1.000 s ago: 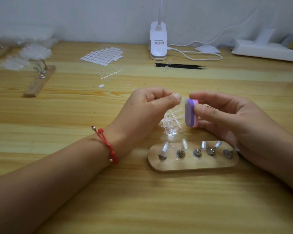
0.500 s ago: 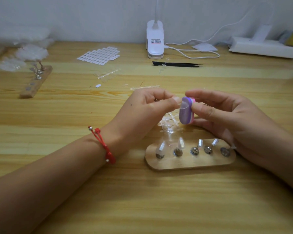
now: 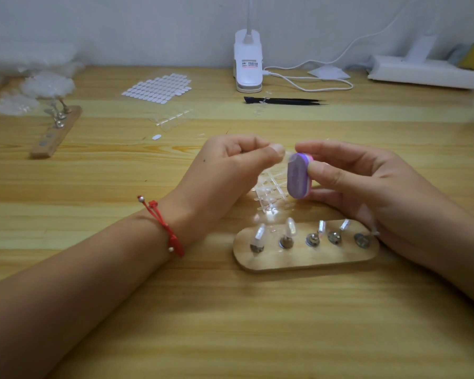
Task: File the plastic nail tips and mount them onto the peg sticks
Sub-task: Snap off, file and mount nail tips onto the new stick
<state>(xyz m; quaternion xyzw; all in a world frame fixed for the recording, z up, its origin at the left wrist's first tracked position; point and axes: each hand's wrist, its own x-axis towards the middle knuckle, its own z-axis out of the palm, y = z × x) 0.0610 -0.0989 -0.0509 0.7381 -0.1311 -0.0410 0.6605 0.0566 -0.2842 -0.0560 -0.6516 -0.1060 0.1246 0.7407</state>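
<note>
Filing under way at the table: our left hand had its grip pinched, thumb against forefinger, on a clear nail tip. The tip was raised above the table and met the upper end of the purple file block. Our right hand had its grip pinched on that block, with the thumb on the near edge and the fingers behind it.

Below the hands lay a clear rack of spare tips. Just in front of it stood the wooden stand with its row of peg sticks, several of them capped in clear plastic. The rightmost peg sat partly behind our right hand, and we could not tell whether it carried a tip.

We judged the tip to be almost weightless, thin, springy and slick. It looked easy to flick out of a pinch and hard to find again on pale wood. It seemed best taken by its two side edges near the base, leaving free the end to be filed. Pressure against the block should be light, since a hard squeeze would likely bend or crack the plastic. The block looked soft-faced and easy to hold.
</note>
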